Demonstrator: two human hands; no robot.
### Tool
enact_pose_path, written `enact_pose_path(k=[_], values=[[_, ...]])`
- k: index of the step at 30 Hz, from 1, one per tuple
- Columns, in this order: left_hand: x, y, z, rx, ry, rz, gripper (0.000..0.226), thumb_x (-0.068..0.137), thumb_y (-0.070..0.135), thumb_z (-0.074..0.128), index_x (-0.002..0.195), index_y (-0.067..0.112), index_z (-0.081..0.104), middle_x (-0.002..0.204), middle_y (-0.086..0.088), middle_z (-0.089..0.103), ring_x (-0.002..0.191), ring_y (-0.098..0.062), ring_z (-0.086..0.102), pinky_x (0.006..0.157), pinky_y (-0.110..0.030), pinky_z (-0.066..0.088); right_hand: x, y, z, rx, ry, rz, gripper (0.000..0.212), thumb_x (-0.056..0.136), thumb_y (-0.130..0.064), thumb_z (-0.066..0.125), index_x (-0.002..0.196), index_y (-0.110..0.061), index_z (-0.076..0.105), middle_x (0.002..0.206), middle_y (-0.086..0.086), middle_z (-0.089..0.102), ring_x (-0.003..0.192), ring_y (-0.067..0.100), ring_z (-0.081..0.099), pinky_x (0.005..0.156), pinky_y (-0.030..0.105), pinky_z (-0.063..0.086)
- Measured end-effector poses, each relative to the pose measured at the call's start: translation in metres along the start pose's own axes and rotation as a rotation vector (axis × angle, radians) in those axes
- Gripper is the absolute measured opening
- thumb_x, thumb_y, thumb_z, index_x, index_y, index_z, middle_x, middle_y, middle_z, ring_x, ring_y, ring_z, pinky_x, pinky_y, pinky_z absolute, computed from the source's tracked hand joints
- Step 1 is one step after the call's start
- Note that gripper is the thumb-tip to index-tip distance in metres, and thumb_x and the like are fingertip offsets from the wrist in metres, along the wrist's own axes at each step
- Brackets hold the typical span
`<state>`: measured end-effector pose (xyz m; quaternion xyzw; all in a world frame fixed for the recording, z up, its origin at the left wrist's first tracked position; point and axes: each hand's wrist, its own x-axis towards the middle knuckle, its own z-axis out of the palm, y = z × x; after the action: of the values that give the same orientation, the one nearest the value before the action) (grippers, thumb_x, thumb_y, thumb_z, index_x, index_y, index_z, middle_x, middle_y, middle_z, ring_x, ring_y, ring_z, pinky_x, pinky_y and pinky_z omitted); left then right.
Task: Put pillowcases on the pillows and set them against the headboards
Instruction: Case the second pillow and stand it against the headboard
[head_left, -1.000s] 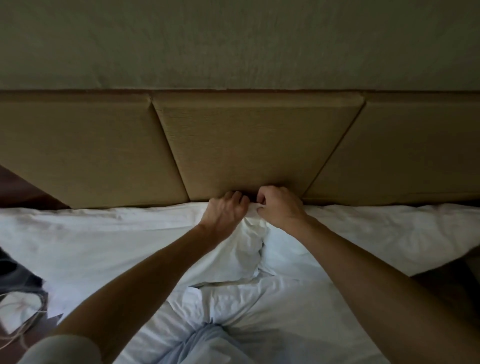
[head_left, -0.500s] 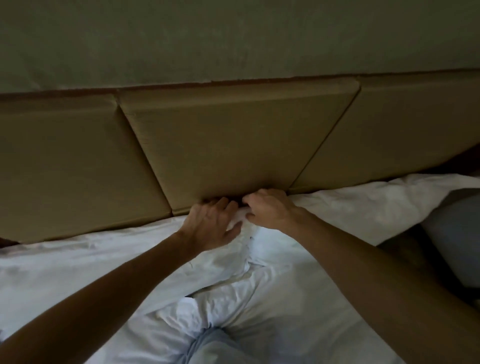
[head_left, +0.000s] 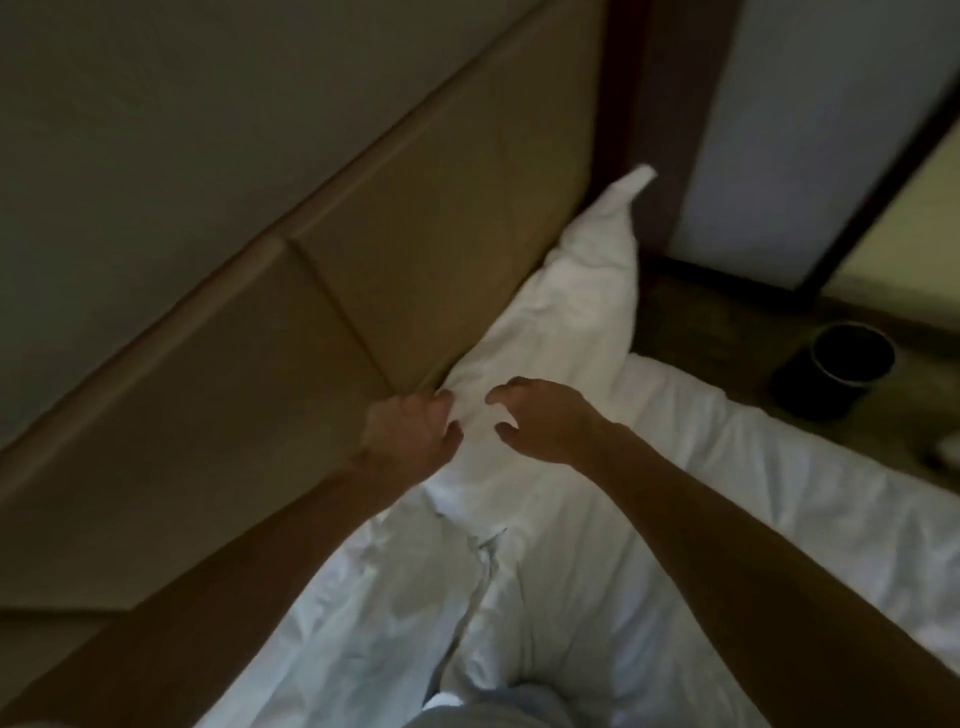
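The left hand and right hand are placed side by side on the near end of the pillow, fingers loosely curled and thumbs spread. Whether cloth is gripped cannot be told through the blur. The pillow is laid along the headboard, its long edge touching the panels' lower edge and its far corner raised past the headboard's end. Open sheet is noted away from the headboard. A dark bin is seen beyond the bed edge.
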<state>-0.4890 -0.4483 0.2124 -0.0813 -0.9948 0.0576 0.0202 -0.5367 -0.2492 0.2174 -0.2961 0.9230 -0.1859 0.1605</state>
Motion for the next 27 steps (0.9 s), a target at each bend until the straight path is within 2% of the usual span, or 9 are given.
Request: enact_pose_path(k=[2, 4, 7, 10, 13, 16, 23, 27], values=[[0.018, 0.018, -0.002, 0.042, -0.008, 0.106, 0.034, 0.082, 0.046, 0.05, 0.096, 0.02, 0.067, 0.08, -0.003, 0.067, 0.067, -0.025, 0.065, 0.054, -0.033, 0.054, -0.029, 0.035, -0.011, -0.019, -0.03, 0.103, 0.045, 0.097, -0.034, 0.05, 0.141, -0.024, 0.046, 0.138, 0.003, 0.052, 0.127, 0.023, 0.05, 0.102, 0.039, 0.043], [0.029, 0.043, -0.001, 0.097, -0.039, 0.244, 0.046, 0.083, 0.049, 0.038, 0.107, 0.021, 0.065, 0.093, -0.003, 0.066, 0.087, -0.024, 0.064, 0.065, -0.036, 0.056, -0.059, 0.067, -0.016, -0.026, -0.057, 0.183, 0.046, 0.097, -0.033, 0.05, 0.141, -0.023, 0.045, 0.14, 0.003, 0.051, 0.128, 0.022, 0.049, 0.103, 0.039, 0.041], [0.03, 0.102, 0.009, 0.072, -0.107, 0.34, 0.056, 0.088, 0.052, 0.035, 0.124, 0.018, 0.06, 0.11, -0.006, 0.067, 0.102, -0.027, 0.062, 0.084, -0.039, 0.052, -0.112, 0.115, -0.008, -0.07, -0.106, 0.272, 0.043, 0.096, -0.034, 0.052, 0.137, -0.019, 0.049, 0.134, 0.004, 0.057, 0.121, 0.023, 0.054, 0.1, 0.04, 0.046], [0.003, 0.17, 0.032, 0.078, -0.26, 0.251, 0.053, 0.095, 0.051, 0.043, 0.137, 0.02, 0.05, 0.123, -0.005, 0.061, 0.113, -0.026, 0.057, 0.093, -0.04, 0.046, -0.173, 0.157, 0.012, -0.1, -0.171, 0.293, 0.044, 0.095, -0.034, 0.053, 0.135, -0.017, 0.049, 0.131, 0.006, 0.059, 0.117, 0.025, 0.057, 0.098, 0.043, 0.048], [-0.049, 0.237, 0.06, 0.198, -0.423, 0.197, 0.055, 0.096, 0.052, 0.039, 0.141, 0.022, 0.043, 0.132, -0.005, 0.055, 0.118, -0.025, 0.053, 0.098, -0.04, 0.043, -0.238, 0.19, 0.038, -0.138, -0.262, 0.276, 0.045, 0.095, -0.034, 0.053, 0.136, -0.017, 0.049, 0.132, 0.006, 0.058, 0.119, 0.026, 0.057, 0.099, 0.042, 0.047], [-0.115, 0.288, 0.085, 0.098, -0.553, 0.051, 0.055, 0.096, 0.052, 0.04, 0.142, 0.022, 0.043, 0.135, -0.007, 0.054, 0.122, -0.026, 0.053, 0.101, -0.041, 0.042, -0.287, 0.217, 0.071, -0.171, -0.386, 0.249, 0.045, 0.095, -0.033, 0.053, 0.136, -0.017, 0.049, 0.133, 0.007, 0.058, 0.119, 0.027, 0.057, 0.1, 0.042, 0.047], [-0.27, 0.334, 0.122, -0.136, -0.845, -0.279, 0.053, 0.096, 0.05, 0.042, 0.144, 0.027, 0.041, 0.142, -0.007, 0.049, 0.131, -0.027, 0.047, 0.109, -0.042, 0.034, -0.36, 0.247, 0.142, -0.312, -0.692, 0.156, 0.046, 0.094, -0.036, 0.052, 0.137, -0.019, 0.048, 0.139, 0.006, 0.053, 0.125, 0.027, 0.052, 0.104, 0.042, 0.044], [-0.348, 0.35, 0.134, -0.261, -0.913, -0.431, 0.048, 0.096, 0.051, 0.041, 0.14, 0.031, 0.044, 0.143, -0.003, 0.051, 0.131, -0.024, 0.048, 0.108, -0.04, 0.035, -0.38, 0.233, 0.173, -0.369, -0.754, 0.061, 0.044, 0.096, -0.034, 0.051, 0.137, -0.018, 0.048, 0.14, 0.007, 0.052, 0.125, 0.027, 0.051, 0.103, 0.038, 0.043]])
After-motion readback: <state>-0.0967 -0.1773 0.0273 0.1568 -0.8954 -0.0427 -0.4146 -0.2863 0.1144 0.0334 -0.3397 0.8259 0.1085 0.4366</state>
